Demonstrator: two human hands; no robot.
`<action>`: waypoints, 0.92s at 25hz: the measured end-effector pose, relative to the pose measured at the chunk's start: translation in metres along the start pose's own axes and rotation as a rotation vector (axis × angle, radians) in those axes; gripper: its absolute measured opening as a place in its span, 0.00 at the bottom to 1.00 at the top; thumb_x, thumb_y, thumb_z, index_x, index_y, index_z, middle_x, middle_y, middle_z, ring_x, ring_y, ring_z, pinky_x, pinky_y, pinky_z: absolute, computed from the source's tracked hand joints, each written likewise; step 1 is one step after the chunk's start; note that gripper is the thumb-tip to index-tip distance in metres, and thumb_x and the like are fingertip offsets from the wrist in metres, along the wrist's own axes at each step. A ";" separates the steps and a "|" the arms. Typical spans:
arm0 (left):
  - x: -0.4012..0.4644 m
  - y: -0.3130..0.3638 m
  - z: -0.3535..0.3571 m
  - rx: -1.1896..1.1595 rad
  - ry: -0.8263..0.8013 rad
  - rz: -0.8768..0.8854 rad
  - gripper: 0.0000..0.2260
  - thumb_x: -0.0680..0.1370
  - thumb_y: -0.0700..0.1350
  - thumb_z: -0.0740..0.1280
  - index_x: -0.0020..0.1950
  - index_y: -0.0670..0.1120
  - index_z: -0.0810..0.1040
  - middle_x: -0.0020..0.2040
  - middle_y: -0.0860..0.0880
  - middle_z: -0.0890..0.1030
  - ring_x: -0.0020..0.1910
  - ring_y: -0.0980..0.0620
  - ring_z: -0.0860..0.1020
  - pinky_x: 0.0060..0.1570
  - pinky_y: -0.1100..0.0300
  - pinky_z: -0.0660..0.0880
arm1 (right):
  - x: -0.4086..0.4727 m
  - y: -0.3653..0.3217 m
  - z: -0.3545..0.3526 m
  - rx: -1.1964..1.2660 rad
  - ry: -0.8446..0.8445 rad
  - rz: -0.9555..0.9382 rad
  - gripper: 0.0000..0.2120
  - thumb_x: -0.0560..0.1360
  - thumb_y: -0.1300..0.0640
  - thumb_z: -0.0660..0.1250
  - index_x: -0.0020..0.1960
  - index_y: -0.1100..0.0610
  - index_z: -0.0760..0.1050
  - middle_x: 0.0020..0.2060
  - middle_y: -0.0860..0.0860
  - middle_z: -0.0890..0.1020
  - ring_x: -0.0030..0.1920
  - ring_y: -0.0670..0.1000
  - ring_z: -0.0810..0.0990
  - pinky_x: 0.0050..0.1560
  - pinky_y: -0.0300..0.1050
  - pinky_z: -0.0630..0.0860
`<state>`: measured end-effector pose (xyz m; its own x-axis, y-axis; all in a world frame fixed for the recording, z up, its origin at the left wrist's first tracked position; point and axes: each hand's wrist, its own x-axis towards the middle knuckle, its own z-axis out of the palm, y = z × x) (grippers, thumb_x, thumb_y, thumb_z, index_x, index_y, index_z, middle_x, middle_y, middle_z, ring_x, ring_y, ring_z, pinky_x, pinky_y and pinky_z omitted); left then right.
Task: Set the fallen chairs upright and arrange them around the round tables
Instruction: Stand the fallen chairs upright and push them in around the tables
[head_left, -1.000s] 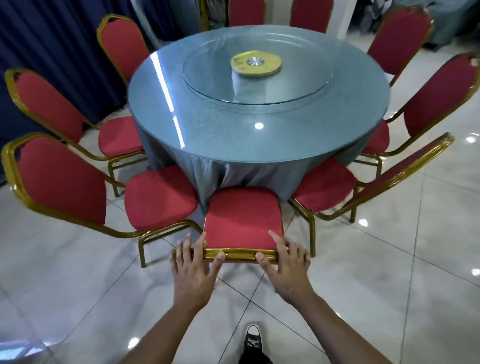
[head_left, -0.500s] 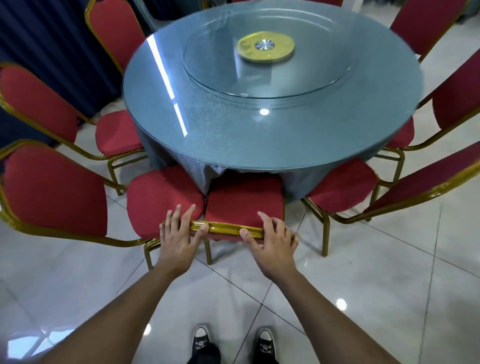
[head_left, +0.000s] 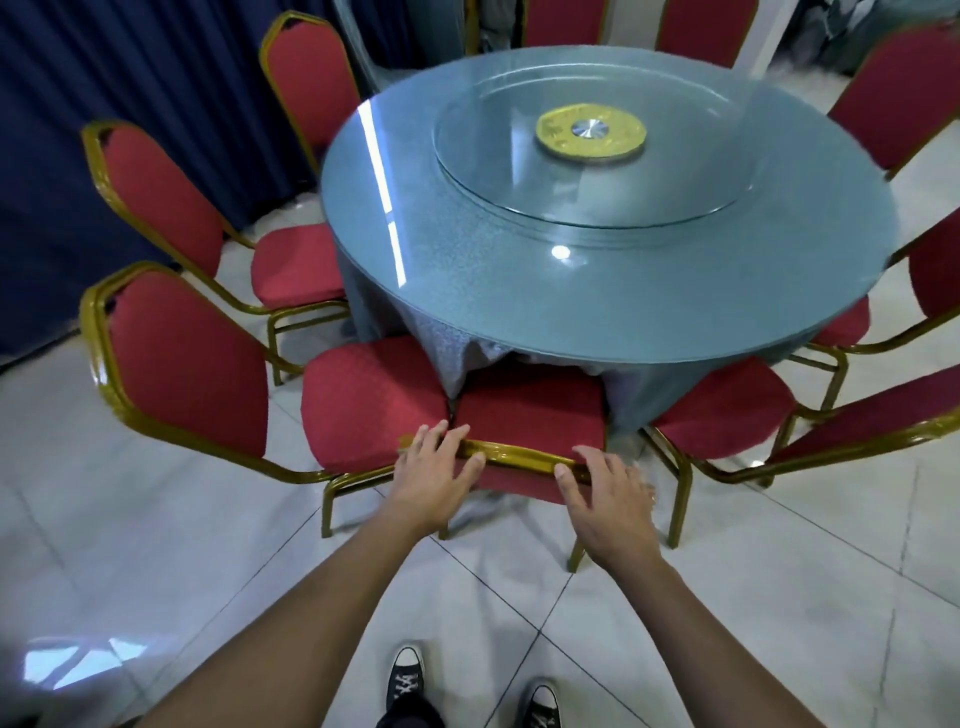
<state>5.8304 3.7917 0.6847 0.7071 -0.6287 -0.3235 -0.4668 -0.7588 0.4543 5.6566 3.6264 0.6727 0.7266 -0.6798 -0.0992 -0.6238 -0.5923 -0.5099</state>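
Note:
A round table (head_left: 623, 291) with a grey-blue cloth and a glass turntable stands ahead. Red padded chairs with gold frames stand upright all around it. The nearest chair (head_left: 530, 405) is tucked in, its seat partly under the table edge and the cloth bunched over it. My left hand (head_left: 434, 470) and my right hand (head_left: 610, 501) lie on its gold back rail. The rail runs between thumb and outstretched fingers of each hand. Its left neighbour (head_left: 363, 400) touches it at the seat corner. The right neighbour (head_left: 722, 405) stands a little apart.
A dark blue curtain (head_left: 130, 104) hangs at the left behind two chairs (head_left: 171, 187). White glossy floor tiles (head_left: 156, 545) spread around me. My black sneakers (head_left: 405, 675) stand just behind the chair. More chairs line the table's far side.
The chair has slid forward under the table with both hands on its rail. I have stepped closer, and the view has swung left so the table sits further right.

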 end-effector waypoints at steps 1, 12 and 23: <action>-0.006 -0.003 -0.006 0.022 0.008 0.030 0.25 0.83 0.62 0.55 0.79 0.58 0.60 0.81 0.51 0.58 0.81 0.47 0.53 0.77 0.42 0.54 | -0.002 -0.013 0.003 -0.001 0.027 -0.051 0.25 0.80 0.34 0.51 0.68 0.46 0.71 0.61 0.49 0.77 0.64 0.55 0.72 0.74 0.60 0.60; -0.063 -0.135 -0.139 0.025 0.233 0.060 0.16 0.83 0.54 0.59 0.70 0.56 0.71 0.67 0.54 0.73 0.66 0.49 0.71 0.67 0.47 0.68 | 0.000 -0.219 0.075 0.074 0.081 -0.359 0.14 0.79 0.52 0.67 0.64 0.53 0.77 0.56 0.51 0.80 0.54 0.57 0.78 0.58 0.55 0.72; -0.097 -0.293 -0.249 -0.022 0.365 0.022 0.13 0.84 0.51 0.59 0.68 0.57 0.73 0.65 0.57 0.74 0.65 0.54 0.69 0.66 0.55 0.65 | -0.002 -0.404 0.163 0.178 0.021 -0.438 0.15 0.78 0.54 0.67 0.64 0.51 0.76 0.58 0.51 0.78 0.57 0.56 0.77 0.60 0.55 0.71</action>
<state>6.0307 4.1176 0.7901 0.8417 -0.5400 0.0024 -0.4756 -0.7392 0.4769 5.9542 3.9372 0.7396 0.9032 -0.3921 0.1748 -0.1992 -0.7434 -0.6386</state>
